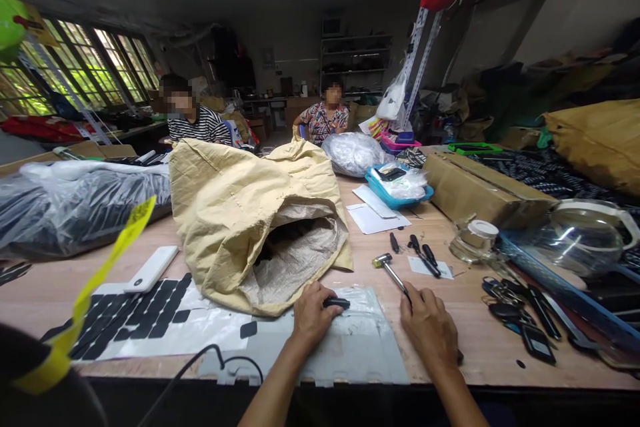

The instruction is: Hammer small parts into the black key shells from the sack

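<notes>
Left hand pins black piece — right hand grips hammer.

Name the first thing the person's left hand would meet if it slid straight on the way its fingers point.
Probably the open yellow sack: the left hand, gripping a small black part, points towards its mouth.

A wooden table carries everything. A grey mat lies under both hands, a yellow sack just beyond the left one, black pads on a white sheet further left, and keys right of the right hand.
</notes>
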A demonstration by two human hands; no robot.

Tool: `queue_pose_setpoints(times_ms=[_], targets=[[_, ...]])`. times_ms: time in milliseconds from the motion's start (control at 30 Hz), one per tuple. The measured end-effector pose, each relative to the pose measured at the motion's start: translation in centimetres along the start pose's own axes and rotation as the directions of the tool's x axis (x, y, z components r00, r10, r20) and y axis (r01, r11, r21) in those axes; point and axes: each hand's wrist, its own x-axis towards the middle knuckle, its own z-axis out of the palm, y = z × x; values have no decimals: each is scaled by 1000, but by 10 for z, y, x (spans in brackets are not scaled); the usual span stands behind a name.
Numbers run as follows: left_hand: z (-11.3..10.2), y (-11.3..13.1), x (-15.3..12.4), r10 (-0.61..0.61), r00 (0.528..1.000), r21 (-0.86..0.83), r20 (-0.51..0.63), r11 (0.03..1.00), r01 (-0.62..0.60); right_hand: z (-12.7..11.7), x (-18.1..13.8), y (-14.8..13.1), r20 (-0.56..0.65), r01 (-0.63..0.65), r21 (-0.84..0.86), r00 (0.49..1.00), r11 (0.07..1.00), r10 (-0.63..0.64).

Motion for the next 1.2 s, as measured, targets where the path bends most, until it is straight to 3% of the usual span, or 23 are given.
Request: queue_pose_setpoints(times_ms=[267, 367, 500, 533, 567, 600, 633, 700, 733, 767, 833, 933, 1033, 1067, 1100, 1167, 1200], targets=[[1, 1, 1, -19, 1000, -11, 1, 1000, 19, 3, 0, 3, 21, -19, 65, 1000, 998, 18], [2, 2, 1, -26, 1000, -20, 9, 999, 26, 3, 4, 8, 133, -77, 111, 989, 991, 62], [3, 1, 1, -16, 1000, -16, 0, 1000, 16, -12, 19, -6, 299, -277, 296, 936, 914, 187], [4, 0, 1, -8, 1000, -12, -4, 1000, 8, -20, 25, -17, 308, -308, 438, 934, 845, 181], [4, -1, 1, 2, 1000, -7, -8, 1000, -2, -31, 31, -31, 332, -328, 616, 933, 717, 141], [5, -2, 1, 9, 1000, 1, -11, 1000, -9, -44, 39, -47, 391, -366, 775, 918, 516, 63], [6, -2, 1, 15, 1000, 10, -14, 1000, -15, -58, 46, -65, 444, -415, 874, 894, 251, -67], [7, -3, 1, 6, 999, 29, -36, 1000, -5, -89, 62, -100, 405, -531, 799, 822, -282, -401], [8, -4, 2, -12, 999, 42, -52, 999, 14, -105, 70, -116, 342, -581, 681, 790, -445, -509], [8, -4, 2, -31, 997, 53, -67, 998, 34, -120, 77, -129, 269, -611, 580, 767, -538, -582], [8, -4, 2, -56, 995, 67, -80, 996, 61, -144, 90, -148, 172, -625, 474, 757, -620, -631], [4, -4, 2, -47, 998, 66, -42, 997, 50, -154, 98, -151, 150, -595, 494, 776, -634, -612], [-2, -4, 3, -5, 1000, 71, -14, 997, 6, -134, 91, -124, 251, -544, 659, 810, -519, -531], [-5, -4, 3, 17, 1000, 77, -14, 997, -16, -123, 85, -110, 318, -530, 740, 819, -414, -478], [-7, -4, 4, 39, 999, 84, -14, 996, -37, -110, 78, -94, 408, -524, 814, 822, -249, -397], [-10, -4, 5, 66, 998, 99, -11, 993, -64, -85, 59, -60, 535, -511, 841, 836, 181, -126], [-11, -4, 5, 69, 998, 106, -7, 992, -68, -73, 49, -46, 504, -479, 789, 863, 385, 41]])
